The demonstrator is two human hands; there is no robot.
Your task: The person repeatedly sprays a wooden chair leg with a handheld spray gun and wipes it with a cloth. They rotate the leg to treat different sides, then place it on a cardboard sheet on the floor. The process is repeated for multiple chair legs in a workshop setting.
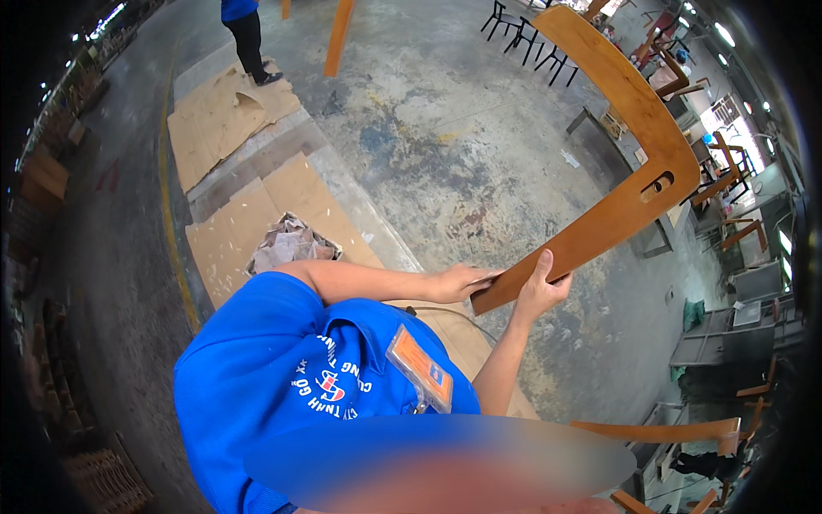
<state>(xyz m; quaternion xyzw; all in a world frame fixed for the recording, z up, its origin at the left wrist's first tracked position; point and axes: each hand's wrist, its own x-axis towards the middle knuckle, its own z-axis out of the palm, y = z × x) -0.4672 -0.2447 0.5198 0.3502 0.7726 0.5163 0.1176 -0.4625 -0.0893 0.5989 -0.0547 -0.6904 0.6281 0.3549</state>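
A long, bent, orange-brown wooden furniture part (599,231) slants up and away in front of me, held off the floor. It has a rounded corner and a recessed slot with a dark hole near the bend. Close to its lower end, my right hand (541,289) grips it, thumb up along the near face. My left hand (458,283) is closed at the end of the part, fingers pressed to its left edge. Something thin and greyish shows under those fingertips, too small to name for certain.
An open box of crumpled paper scraps (295,242) stands on flattened cardboard (231,227) at my left. Another person (247,38) stands far left. Black chairs (527,38), a low metal-legged table (612,146) and wooden frames lie beyond and right. A cable runs below my hands.
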